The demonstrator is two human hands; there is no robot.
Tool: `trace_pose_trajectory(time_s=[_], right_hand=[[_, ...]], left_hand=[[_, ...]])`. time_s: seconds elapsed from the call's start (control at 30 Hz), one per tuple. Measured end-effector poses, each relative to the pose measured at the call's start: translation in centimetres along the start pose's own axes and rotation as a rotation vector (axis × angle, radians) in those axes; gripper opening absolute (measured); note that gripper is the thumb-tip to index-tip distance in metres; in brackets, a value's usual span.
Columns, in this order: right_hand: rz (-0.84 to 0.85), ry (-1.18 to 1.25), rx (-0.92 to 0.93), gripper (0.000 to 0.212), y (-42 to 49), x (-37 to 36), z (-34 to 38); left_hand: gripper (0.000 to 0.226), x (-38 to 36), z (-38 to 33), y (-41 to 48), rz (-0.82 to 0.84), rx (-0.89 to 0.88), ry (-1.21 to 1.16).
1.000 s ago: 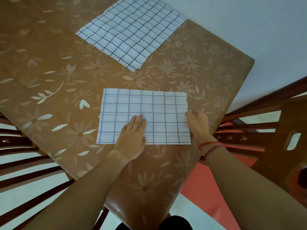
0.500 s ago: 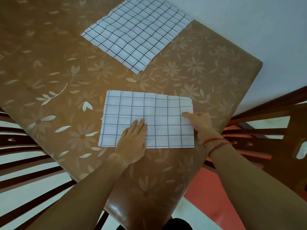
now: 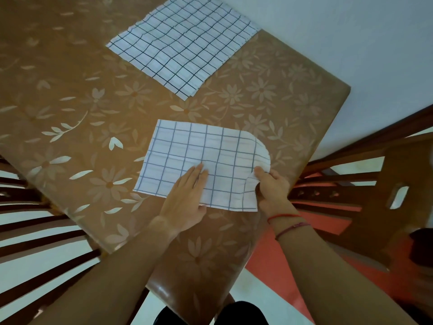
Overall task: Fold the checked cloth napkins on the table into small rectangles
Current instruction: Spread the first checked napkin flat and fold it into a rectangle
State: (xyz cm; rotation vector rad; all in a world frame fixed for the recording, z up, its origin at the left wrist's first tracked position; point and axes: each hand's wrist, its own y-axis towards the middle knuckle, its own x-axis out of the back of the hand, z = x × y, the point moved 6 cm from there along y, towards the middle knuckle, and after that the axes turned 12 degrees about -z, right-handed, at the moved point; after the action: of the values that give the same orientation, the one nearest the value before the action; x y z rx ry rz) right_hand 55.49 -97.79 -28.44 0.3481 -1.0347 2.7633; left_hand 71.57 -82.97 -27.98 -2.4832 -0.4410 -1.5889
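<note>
Blue-checked napkin [image 3: 199, 158] lies on the brown flowered tabletop [image 3: 70, 95], close to its near edge in front of you. Your left hand [image 3: 185, 202] presses flat on it, fingers straight. Your right hand [image 3: 273, 190] pinches its right edge, lifted and curled over. Farther back, well apart, a black-checked napkin [image 3: 185, 43] lies spread.

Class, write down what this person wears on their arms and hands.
Both forearms are bare, with no sleeves in view. The left hand and its wrist carry nothing. Behind the right hand, the wrist bears two thin cord bracelets: a red bracelet and a darker bracelet. No gloves or rings show.
</note>
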Motion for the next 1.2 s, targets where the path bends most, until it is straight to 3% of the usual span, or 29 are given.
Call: trace_pose_trajectory(time_s=[0.17,0.27,0.37,0.57,0.63,0.73,0.8,0.9,0.93,1.0,1.07,1.2], right_hand=[[0.105,0.215,-0.283,0.02,-3.5,0.5,-1.7],[0.22,0.225,-0.357,0.014,-5.6,0.7,-2.4],[0.322,0.144,-0.351,0.008,-7.0,1.1,-2.9],[0.337,0.154,-0.282,0.038,-6.8,2.8,-3.7],[0.48,0.151,-0.268,0.046,-7.0,3.3,-3.9],[0.838,0.055,-0.238,0.07,-8.2,3.7,-4.3],[0.866,-0.14,-0.113,0.066,-7.6,3.8,-4.8],[0.565,-0.444,0.399,0.038,-5.2,4.1,-3.7],[0.511,-0.414,0.493,0.043,-4.7,4.1,-3.3],[0.534,-0.317,0.57,0.073,-4.4,3.8,-3.1],[0.562,-0.337,0.696,0.078,-5.0,3.2,-2.4],[0.532,-0.657,1.069,0.038,-6.6,1.1,-1.3]], left_hand=[[0.103,-1.0,-0.8,-2.3,0.036,-0.021,0.096],[0.094,-1.5,-1.0,-3.8,0.031,0.022,0.128],[0.076,-1.4,-0.7,-4.6,-0.035,0.055,0.121],[0.076,-0.7,-0.5,-4.3,-0.066,-0.019,0.035],[0.078,-0.3,-0.3,-4.0,-0.095,-0.065,0.024],[0.081,0.4,0.7,-4.5,-0.1,-0.093,-0.003],[0.082,0.8,1.3,-5.4,-0.088,-0.101,-0.026],[0.082,1.0,1.9,-6.9,-0.084,-0.176,-0.037],[0.082,0.9,2.2,-7.4,-0.079,-0.203,-0.035],[0.084,0.7,2.9,-8.3,-0.047,-0.232,-0.039],[0.083,0.5,3.5,-9.1,-0.002,-0.243,-0.039],[0.072,1.0,4.8,-10.8,-0.023,-0.25,0.007]])
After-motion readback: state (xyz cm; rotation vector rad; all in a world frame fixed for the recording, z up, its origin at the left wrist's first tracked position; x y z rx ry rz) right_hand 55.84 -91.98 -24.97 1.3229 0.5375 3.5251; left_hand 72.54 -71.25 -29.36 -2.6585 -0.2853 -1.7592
